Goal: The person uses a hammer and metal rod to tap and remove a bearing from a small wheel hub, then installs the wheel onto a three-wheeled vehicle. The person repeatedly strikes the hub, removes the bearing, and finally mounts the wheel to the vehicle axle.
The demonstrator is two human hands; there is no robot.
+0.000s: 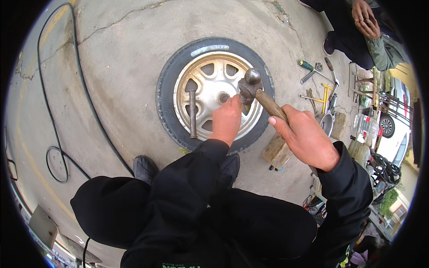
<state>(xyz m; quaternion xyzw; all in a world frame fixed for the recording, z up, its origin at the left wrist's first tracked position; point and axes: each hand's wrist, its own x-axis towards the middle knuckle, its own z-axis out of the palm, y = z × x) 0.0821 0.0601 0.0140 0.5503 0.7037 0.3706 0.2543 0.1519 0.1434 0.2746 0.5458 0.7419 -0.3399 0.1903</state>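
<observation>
A small wheel lies flat on the concrete, its black tyre around a dirty cream rim with several oval holes. My right hand grips the wooden handle of a ball-peen hammer, whose steel head hangs over the rim's right side. My left hand rests on the rim just below the hammer head, fingers closed on something small that I cannot make out. A rusty metal bar lies on the rim's left part.
A black hose curves across the concrete at left. A wooden block sits right of the tyre. Screwdrivers and other hand tools lie scattered at right. Another person crouches at top right. My shoes are near the tyre.
</observation>
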